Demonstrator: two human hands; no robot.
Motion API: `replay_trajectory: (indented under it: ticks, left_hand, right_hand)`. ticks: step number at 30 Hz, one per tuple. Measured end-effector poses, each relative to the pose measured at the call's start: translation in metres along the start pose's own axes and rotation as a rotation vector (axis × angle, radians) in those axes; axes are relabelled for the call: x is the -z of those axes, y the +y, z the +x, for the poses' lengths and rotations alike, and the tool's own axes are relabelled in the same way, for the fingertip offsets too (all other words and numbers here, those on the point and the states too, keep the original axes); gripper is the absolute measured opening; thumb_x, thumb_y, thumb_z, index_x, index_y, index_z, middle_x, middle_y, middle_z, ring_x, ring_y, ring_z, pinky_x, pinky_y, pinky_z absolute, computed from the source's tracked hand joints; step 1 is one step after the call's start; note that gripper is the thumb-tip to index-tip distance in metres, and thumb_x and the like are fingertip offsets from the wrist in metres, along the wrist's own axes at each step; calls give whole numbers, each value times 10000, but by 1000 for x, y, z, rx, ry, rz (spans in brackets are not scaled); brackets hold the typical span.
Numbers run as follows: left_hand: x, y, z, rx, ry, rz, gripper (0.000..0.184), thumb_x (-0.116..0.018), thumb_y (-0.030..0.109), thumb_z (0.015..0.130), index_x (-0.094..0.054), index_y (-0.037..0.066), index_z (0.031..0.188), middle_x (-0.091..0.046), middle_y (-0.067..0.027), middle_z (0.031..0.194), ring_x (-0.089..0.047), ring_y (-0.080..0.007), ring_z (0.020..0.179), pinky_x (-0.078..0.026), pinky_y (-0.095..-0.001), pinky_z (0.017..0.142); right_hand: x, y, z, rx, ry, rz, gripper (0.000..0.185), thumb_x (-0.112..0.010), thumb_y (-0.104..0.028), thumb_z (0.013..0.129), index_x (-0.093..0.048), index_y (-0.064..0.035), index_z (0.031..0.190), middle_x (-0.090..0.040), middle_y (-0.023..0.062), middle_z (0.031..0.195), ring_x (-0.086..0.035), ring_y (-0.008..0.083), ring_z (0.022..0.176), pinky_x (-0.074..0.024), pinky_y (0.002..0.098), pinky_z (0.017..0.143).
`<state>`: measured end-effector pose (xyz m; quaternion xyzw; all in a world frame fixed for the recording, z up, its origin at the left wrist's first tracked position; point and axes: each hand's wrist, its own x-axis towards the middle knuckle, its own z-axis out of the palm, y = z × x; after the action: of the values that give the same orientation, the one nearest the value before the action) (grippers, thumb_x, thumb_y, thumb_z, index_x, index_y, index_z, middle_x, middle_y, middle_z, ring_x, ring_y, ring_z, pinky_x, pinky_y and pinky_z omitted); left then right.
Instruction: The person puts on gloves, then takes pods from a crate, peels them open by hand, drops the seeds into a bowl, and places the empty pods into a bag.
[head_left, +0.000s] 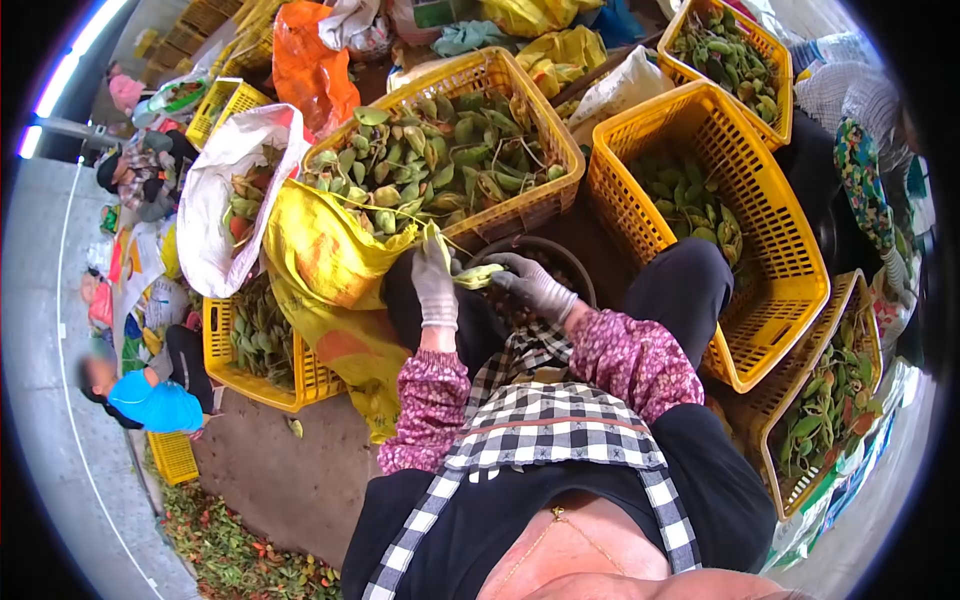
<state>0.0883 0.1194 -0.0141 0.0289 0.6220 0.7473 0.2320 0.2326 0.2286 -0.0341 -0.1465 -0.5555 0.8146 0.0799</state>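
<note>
My left hand, in a grey glove, is raised with its fingers closed around a pale green pod or leaf at the fingertips. My right hand, gloved too, pinches a light green pod that lies between the two hands. Below them, between my knees, stands a dark round bucket with small dark pieces inside, partly hidden by my right hand. Just beyond my hands, a large yellow crate holds many green and brownish pods. A yellow sack hangs beside my left hand.
To the right, a yellow crate is part full of pods, with more crates around it. A white sack and a smaller crate stand left. A person in blue sits at far left; another person is at right.
</note>
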Motion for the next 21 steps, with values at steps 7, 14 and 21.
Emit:
replay_trajectory:
  ticks: [7, 14, 21]
  left_hand:
    - [-20, 33, -40, -273, -375, 822, 526, -719, 198, 829, -477, -31, 1236, -635, -122, 1051, -600, -140, 926, -498, -270, 795]
    - [-24, 12, -35, -228, -412, 343, 415, -636, 283, 897, -530, -22, 1157, -637, -72, 994, -639, -146, 801, -507, -228, 699]
    - [-12, -26, -12, 20, -186, 398, 284, -540, 288, 938, -606, 13, 964, -648, -61, 796, -606, -135, 690, -473, -266, 603]
  right_hand:
    - [6, -15, 8, 137, 64, 78, 508, -681, -247, 859, -482, -4, 1258, -573, 49, 1145, -523, 118, 1037, -434, 272, 911]
    - [7, -40, 3, 183, 67, 102, 592, -737, -211, 787, -466, -18, 1276, -531, 76, 1226, -464, 172, 1160, -344, 305, 1027]
    - [10, -42, 4, 39, 198, -909, 662, -744, -139, 710, -443, -53, 1294, -477, 202, 1244, -509, 348, 1140, -435, 375, 961]
